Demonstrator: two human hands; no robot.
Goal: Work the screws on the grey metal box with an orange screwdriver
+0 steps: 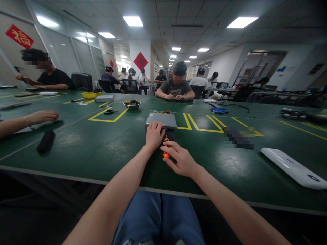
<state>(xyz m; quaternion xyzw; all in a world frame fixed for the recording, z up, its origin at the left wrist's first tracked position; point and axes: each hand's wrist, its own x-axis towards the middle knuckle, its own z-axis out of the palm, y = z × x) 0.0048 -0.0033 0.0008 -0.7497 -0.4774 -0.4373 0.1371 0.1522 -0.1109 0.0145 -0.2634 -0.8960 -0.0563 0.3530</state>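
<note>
Blue jeans [158, 217] sit below the green table [102, 149] edge. Beyond it, the right hand [180, 160] pinches an orange screwdriver [166, 151], which points at the near face of a grey metal box [161, 120] mid-table. The left hand [154, 134] lies loosely on the box top, bracing it. Firm bracing and a straight driver should limit slipping.

Both forearms bare, stretched fwd. L hand [154, 134] palm-down, fingers loosely curled; R hand [180, 160] just nearer, thumb+fingers pinched.
</note>
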